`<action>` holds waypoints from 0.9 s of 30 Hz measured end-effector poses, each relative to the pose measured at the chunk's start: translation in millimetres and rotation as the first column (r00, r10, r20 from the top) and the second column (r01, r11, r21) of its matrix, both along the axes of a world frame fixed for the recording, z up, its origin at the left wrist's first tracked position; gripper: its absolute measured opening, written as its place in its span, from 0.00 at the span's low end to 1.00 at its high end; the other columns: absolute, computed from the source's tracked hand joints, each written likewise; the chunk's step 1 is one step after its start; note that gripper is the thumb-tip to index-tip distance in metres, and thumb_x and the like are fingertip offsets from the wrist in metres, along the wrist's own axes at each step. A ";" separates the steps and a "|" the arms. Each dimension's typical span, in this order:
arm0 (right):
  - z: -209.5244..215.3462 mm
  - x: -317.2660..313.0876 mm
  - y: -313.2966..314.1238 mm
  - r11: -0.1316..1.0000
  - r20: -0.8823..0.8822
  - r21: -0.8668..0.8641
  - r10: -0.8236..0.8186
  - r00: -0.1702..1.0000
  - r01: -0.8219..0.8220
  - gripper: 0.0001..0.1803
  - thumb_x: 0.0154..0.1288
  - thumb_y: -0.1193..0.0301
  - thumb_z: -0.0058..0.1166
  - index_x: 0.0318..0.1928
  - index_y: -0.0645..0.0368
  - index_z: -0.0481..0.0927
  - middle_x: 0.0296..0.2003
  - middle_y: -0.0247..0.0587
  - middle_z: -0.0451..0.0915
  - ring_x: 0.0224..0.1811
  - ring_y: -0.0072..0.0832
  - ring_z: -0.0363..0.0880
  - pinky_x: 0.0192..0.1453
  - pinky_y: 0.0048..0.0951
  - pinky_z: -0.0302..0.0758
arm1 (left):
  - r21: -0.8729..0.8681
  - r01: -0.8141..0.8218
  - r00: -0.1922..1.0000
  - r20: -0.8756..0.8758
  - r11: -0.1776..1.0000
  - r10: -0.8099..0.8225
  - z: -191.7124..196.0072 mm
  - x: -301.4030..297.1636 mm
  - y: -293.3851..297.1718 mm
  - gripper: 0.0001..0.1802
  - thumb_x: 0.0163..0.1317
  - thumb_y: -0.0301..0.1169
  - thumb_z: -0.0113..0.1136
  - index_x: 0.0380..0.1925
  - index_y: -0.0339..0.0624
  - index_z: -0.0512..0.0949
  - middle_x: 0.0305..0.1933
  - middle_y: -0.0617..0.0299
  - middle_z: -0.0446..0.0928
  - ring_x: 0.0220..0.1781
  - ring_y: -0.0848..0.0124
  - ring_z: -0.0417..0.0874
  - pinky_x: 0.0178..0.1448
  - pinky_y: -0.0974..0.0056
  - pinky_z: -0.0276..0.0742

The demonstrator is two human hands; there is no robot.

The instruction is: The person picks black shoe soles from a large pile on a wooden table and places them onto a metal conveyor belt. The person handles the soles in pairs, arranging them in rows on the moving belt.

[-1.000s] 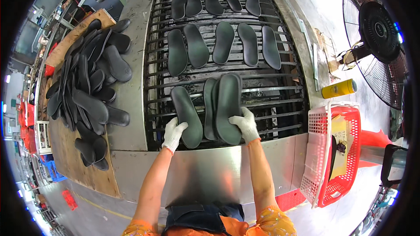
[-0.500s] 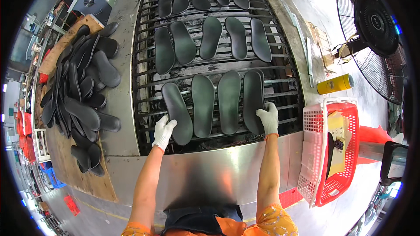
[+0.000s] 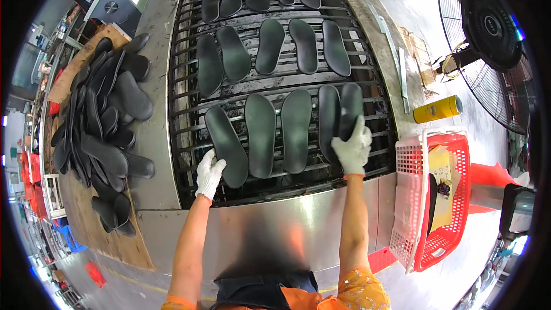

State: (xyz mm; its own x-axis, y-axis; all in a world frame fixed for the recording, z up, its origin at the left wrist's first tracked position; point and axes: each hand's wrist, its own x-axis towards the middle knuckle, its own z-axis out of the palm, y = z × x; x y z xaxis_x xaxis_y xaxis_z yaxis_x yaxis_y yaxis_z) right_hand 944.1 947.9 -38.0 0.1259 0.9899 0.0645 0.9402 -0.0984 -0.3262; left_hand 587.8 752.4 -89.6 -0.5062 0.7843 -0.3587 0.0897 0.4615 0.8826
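Note:
Both my hands wear white knitted gloves. My right hand (image 3: pixel 353 148) grips the lower end of the rightmost black insole (image 3: pixel 351 106) in the near row, its thumb on the left side. That insole lies close beside another insole (image 3: pixel 328 120), whose lower right edge the glove partly covers. My left hand (image 3: pixel 210 174), thumb apart from the fingers and holding nothing, is beside the lower left edge of a tilted insole (image 3: pixel 228 146). Two more insoles, a left one (image 3: pixel 260 135) and a right one (image 3: pixel 296 131), lie between my hands on the metal bar rack (image 3: pixel 270 93).
Further rows of insoles (image 3: pixel 270 46) lie up the rack. To the left, a heap of black insoles (image 3: pixel 94 117) covers a wooden board (image 3: pixel 100 244). At right are a yellow cylinder (image 3: pixel 438 109), red and white baskets (image 3: pixel 425 252), and a fan (image 3: pixel 491 28).
My right hand has moved the upper of two overlapping insoles to the right, so they now lie side by side. The left hand stays near its insole. The view has shifted slightly.

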 end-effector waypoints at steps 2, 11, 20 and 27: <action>7.5 18.3 19.7 0.999 0.050 -0.047 -0.024 0.998 0.026 0.51 0.43 0.61 0.68 0.72 0.51 0.63 0.57 0.58 0.74 0.60 0.58 0.74 0.64 0.50 0.75 | 0.026 -0.046 0.996 0.073 0.999 0.044 -2.3 -0.3 0.8 0.26 0.61 0.23 0.58 0.61 0.36 0.76 0.51 0.55 0.86 0.51 0.69 0.86 0.60 0.64 0.78; -6.2 24.7 3.3 0.992 -0.115 -0.058 0.104 0.988 -0.111 0.36 0.59 0.64 0.63 0.69 0.59 0.70 0.64 0.59 0.71 0.68 0.55 0.68 0.73 0.47 0.64 | 0.053 -0.142 0.950 -0.273 0.988 0.151 18.5 -5.6 -39.3 0.25 0.57 0.31 0.68 0.57 0.43 0.80 0.50 0.50 0.82 0.46 0.58 0.88 0.55 0.56 0.82; -23.5 -95.8 -93.8 0.802 -0.205 0.212 0.595 0.777 -0.559 0.24 0.58 0.73 0.64 0.56 0.63 0.79 0.54 0.54 0.78 0.58 0.50 0.77 0.64 0.45 0.73 | 0.018 -0.392 0.915 -0.100 0.920 0.391 71.6 -42.3 -147.6 0.22 0.62 0.26 0.64 0.57 0.37 0.79 0.55 0.52 0.83 0.53 0.63 0.86 0.61 0.59 0.80; 37.4 -288.3 -181.1 0.529 -0.385 -0.023 0.778 0.496 -0.848 0.31 0.58 0.66 0.64 0.62 0.60 0.75 0.61 0.55 0.75 0.67 0.50 0.71 0.71 0.45 0.69 | 0.287 -0.647 0.651 -0.274 0.706 0.708 76.4 -155.3 -250.7 0.22 0.59 0.24 0.66 0.55 0.36 0.79 0.48 0.54 0.82 0.49 0.66 0.85 0.52 0.63 0.82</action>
